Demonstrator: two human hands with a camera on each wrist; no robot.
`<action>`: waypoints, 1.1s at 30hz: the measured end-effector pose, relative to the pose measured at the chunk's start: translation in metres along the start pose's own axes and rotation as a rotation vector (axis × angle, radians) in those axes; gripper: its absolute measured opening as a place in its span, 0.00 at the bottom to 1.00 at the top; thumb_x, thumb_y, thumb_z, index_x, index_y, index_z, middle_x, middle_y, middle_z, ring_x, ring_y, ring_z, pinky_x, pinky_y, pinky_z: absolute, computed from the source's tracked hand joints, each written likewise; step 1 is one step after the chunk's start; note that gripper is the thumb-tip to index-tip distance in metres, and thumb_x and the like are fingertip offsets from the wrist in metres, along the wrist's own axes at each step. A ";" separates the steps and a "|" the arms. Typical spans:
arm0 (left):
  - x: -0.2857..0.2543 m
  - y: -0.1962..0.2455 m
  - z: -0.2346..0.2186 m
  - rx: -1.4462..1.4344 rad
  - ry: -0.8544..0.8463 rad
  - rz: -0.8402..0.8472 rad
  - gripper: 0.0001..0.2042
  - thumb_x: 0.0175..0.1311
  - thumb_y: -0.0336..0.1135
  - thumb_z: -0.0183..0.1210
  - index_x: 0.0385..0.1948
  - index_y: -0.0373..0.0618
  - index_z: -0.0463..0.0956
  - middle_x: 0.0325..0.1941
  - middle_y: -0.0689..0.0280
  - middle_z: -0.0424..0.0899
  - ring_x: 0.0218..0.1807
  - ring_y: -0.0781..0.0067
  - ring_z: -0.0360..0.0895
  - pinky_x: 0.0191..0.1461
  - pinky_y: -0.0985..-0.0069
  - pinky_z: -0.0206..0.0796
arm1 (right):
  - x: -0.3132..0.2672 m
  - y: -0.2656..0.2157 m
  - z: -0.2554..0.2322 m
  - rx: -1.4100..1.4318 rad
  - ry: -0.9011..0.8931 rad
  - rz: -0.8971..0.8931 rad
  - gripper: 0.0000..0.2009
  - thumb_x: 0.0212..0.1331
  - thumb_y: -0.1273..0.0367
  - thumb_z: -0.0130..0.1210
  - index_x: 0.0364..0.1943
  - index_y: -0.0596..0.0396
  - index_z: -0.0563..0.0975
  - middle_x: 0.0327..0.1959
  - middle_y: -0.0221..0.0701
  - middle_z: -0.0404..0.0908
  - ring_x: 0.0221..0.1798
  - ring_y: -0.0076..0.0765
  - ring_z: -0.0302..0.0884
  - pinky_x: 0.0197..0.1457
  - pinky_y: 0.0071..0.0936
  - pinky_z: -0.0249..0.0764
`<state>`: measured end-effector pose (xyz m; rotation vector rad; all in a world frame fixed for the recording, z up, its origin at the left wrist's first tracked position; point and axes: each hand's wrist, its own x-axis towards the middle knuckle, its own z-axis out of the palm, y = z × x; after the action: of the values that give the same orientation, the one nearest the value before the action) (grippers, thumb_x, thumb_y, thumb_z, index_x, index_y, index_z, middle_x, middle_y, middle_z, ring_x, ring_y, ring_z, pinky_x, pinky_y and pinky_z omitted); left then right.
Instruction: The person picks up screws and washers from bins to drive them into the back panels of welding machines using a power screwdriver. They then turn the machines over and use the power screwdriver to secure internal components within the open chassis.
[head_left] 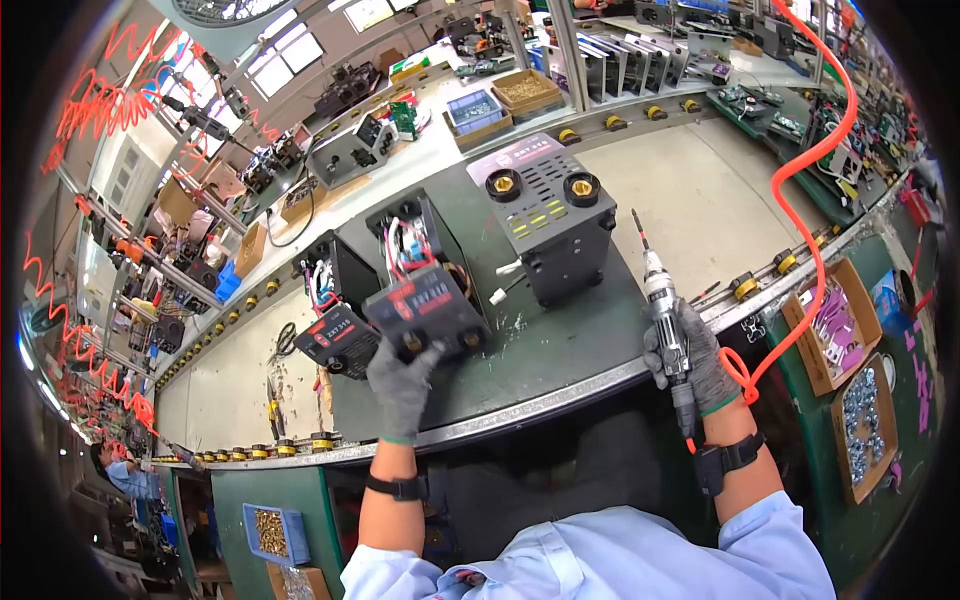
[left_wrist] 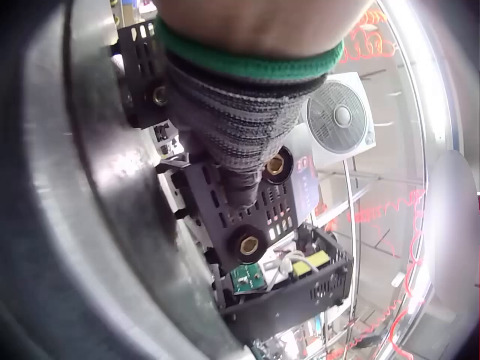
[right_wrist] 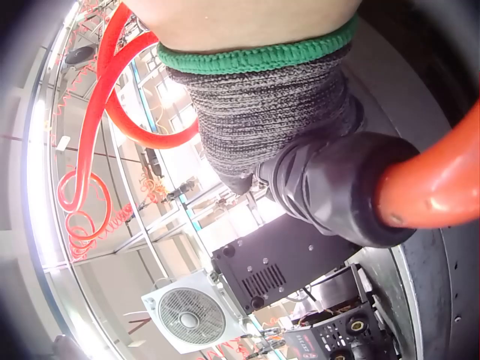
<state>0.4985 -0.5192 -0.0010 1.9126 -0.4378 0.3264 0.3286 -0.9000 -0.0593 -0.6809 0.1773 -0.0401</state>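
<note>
My gloved left hand (head_left: 400, 385) grips the lower edge of a black front panel (head_left: 428, 308) with two brass-centred sockets. The panel leans out from an open black machine housing (head_left: 455, 225), with white and red wires (head_left: 402, 245) running between them. The left wrist view shows the fingers over the slotted face of the panel (left_wrist: 214, 199), partly hiding it. In my gloved right hand (head_left: 705, 355) is a silver and black air screwdriver (head_left: 668, 320), its bit pointing away from me. The right wrist view shows its black hose end (right_wrist: 349, 184) and orange hose (right_wrist: 435, 187).
A closed black machine (head_left: 560, 240) stands right of the panel, with a white connector (head_left: 510, 290) hanging out. Another opened machine (head_left: 340, 335) sits at the left. The orange hose (head_left: 815, 260) loops along the right side, near boxes of purple parts (head_left: 840, 325) and screws (head_left: 862, 425).
</note>
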 end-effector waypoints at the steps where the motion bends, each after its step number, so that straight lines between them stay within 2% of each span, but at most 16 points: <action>1: 0.012 0.009 -0.002 0.037 0.003 -0.040 0.21 0.58 0.30 0.74 0.54 0.41 0.81 0.41 0.66 0.90 0.41 0.78 0.83 0.49 0.74 0.76 | 0.002 0.001 -0.003 0.016 -0.040 0.001 0.32 0.69 0.42 0.55 0.59 0.57 0.73 0.33 0.40 0.85 0.27 0.41 0.85 0.20 0.35 0.86; 2: 0.021 0.002 -0.005 0.178 0.036 0.016 0.22 0.56 0.34 0.76 0.51 0.40 0.81 0.42 0.61 0.91 0.42 0.71 0.87 0.50 0.72 0.77 | 0.001 0.001 -0.003 0.015 -0.048 0.007 0.32 0.69 0.42 0.55 0.59 0.57 0.73 0.33 0.40 0.85 0.27 0.41 0.85 0.20 0.35 0.86; 5: 0.026 0.005 -0.011 0.520 -0.023 -0.065 0.22 0.53 0.38 0.77 0.48 0.40 0.81 0.39 0.61 0.89 0.39 0.68 0.87 0.48 0.71 0.78 | 0.000 -0.002 0.002 -0.004 -0.031 -0.014 0.32 0.70 0.42 0.55 0.59 0.57 0.73 0.33 0.41 0.85 0.28 0.40 0.86 0.20 0.35 0.86; 6: 0.020 -0.001 -0.012 0.670 0.029 -0.004 0.22 0.52 0.42 0.78 0.46 0.42 0.82 0.35 0.59 0.89 0.37 0.59 0.88 0.48 0.65 0.78 | -0.002 -0.002 0.006 -0.014 -0.006 -0.018 0.31 0.69 0.42 0.55 0.58 0.56 0.73 0.31 0.38 0.85 0.26 0.37 0.85 0.19 0.32 0.85; 7: 0.012 0.000 -0.016 0.676 0.024 0.007 0.22 0.52 0.42 0.78 0.46 0.42 0.82 0.35 0.59 0.89 0.37 0.59 0.88 0.48 0.65 0.78 | -0.003 -0.001 0.008 -0.021 0.023 -0.023 0.30 0.69 0.42 0.55 0.56 0.56 0.74 0.29 0.35 0.84 0.24 0.34 0.84 0.18 0.30 0.83; 9: -0.001 0.013 -0.023 0.672 0.018 -0.235 0.20 0.55 0.42 0.76 0.45 0.42 0.82 0.32 0.60 0.88 0.34 0.61 0.88 0.46 0.67 0.79 | -0.003 0.000 0.007 -0.006 0.007 -0.028 0.30 0.69 0.42 0.56 0.56 0.56 0.74 0.30 0.35 0.84 0.24 0.34 0.84 0.18 0.30 0.83; 11: -0.010 0.061 -0.018 0.650 0.003 -0.203 0.19 0.57 0.41 0.74 0.45 0.40 0.82 0.33 0.59 0.89 0.34 0.66 0.88 0.45 0.69 0.78 | -0.003 0.000 0.002 -0.003 -0.014 -0.022 0.30 0.68 0.43 0.57 0.56 0.56 0.74 0.30 0.35 0.84 0.24 0.35 0.84 0.19 0.30 0.83; 13: -0.006 0.102 -0.010 0.349 -0.037 0.074 0.16 0.61 0.39 0.70 0.44 0.37 0.82 0.33 0.59 0.88 0.33 0.71 0.86 0.42 0.71 0.78 | -0.001 0.002 -0.003 0.005 -0.037 -0.016 0.32 0.69 0.42 0.55 0.59 0.58 0.74 0.32 0.39 0.85 0.26 0.39 0.85 0.20 0.32 0.85; 15: 0.013 0.142 -0.002 0.200 -0.255 0.020 0.15 0.64 0.40 0.68 0.43 0.36 0.83 0.32 0.60 0.86 0.30 0.75 0.83 0.40 0.72 0.76 | -0.001 0.001 0.002 0.021 -0.060 -0.001 0.32 0.69 0.42 0.55 0.59 0.58 0.73 0.32 0.39 0.85 0.26 0.40 0.85 0.20 0.33 0.86; 17: 0.037 0.157 0.021 0.108 -0.336 -0.024 0.17 0.68 0.44 0.65 0.40 0.34 0.83 0.29 0.62 0.83 0.28 0.75 0.79 0.39 0.74 0.75 | 0.000 0.002 -0.002 0.053 -0.075 -0.010 0.33 0.69 0.42 0.55 0.60 0.58 0.73 0.32 0.39 0.85 0.27 0.40 0.85 0.20 0.34 0.86; 19: 0.057 0.173 0.049 0.020 -0.442 -0.213 0.18 0.71 0.47 0.62 0.38 0.38 0.81 0.27 0.69 0.78 0.27 0.82 0.73 0.28 0.79 0.67 | 0.001 0.002 -0.006 0.049 -0.071 -0.012 0.33 0.69 0.42 0.55 0.60 0.58 0.72 0.33 0.39 0.84 0.28 0.40 0.85 0.20 0.34 0.86; 25: 0.091 0.165 0.087 0.213 -0.500 -0.274 0.26 0.66 0.59 0.65 0.34 0.38 0.80 0.26 0.68 0.77 0.25 0.80 0.72 0.23 0.75 0.65 | 0.000 0.004 -0.005 0.010 -0.010 -0.043 0.31 0.63 0.44 0.64 0.55 0.55 0.74 0.30 0.33 0.83 0.25 0.35 0.84 0.18 0.32 0.83; 27: 0.085 0.168 0.087 0.186 -0.476 -0.296 0.26 0.63 0.58 0.68 0.34 0.38 0.81 0.26 0.67 0.79 0.26 0.81 0.73 0.25 0.77 0.65 | -0.002 0.002 -0.005 -0.047 -0.018 -0.057 0.31 0.61 0.45 0.66 0.54 0.55 0.74 0.30 0.33 0.83 0.26 0.35 0.84 0.19 0.32 0.83; 29: 0.069 0.169 0.086 -0.094 -0.494 -0.228 0.23 0.63 0.54 0.69 0.36 0.39 0.83 0.28 0.67 0.82 0.27 0.81 0.73 0.28 0.79 0.66 | -0.008 0.004 -0.003 -0.080 -0.078 -0.098 0.29 0.62 0.47 0.66 0.54 0.55 0.74 0.31 0.32 0.83 0.27 0.34 0.84 0.20 0.32 0.84; 31: 0.051 0.163 0.084 -0.207 -0.542 -0.166 0.18 0.64 0.43 0.72 0.45 0.37 0.85 0.36 0.67 0.87 0.35 0.82 0.77 0.39 0.81 0.70 | -0.013 0.010 -0.006 0.011 -0.122 -0.147 0.26 0.64 0.50 0.65 0.54 0.55 0.74 0.33 0.32 0.83 0.30 0.35 0.83 0.25 0.34 0.87; 33: 0.026 0.152 0.088 -0.231 -0.524 -0.090 0.18 0.66 0.41 0.71 0.49 0.36 0.83 0.43 0.65 0.88 0.43 0.84 0.80 0.47 0.79 0.73 | -0.016 0.021 -0.013 0.263 -0.273 -0.155 0.24 0.66 0.52 0.63 0.56 0.55 0.75 0.38 0.36 0.85 0.38 0.42 0.87 0.35 0.41 0.90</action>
<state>0.4555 -0.6560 0.1037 1.7690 -0.6982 -0.2851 0.3100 -0.8906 -0.0799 -0.4299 -0.1417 -0.1164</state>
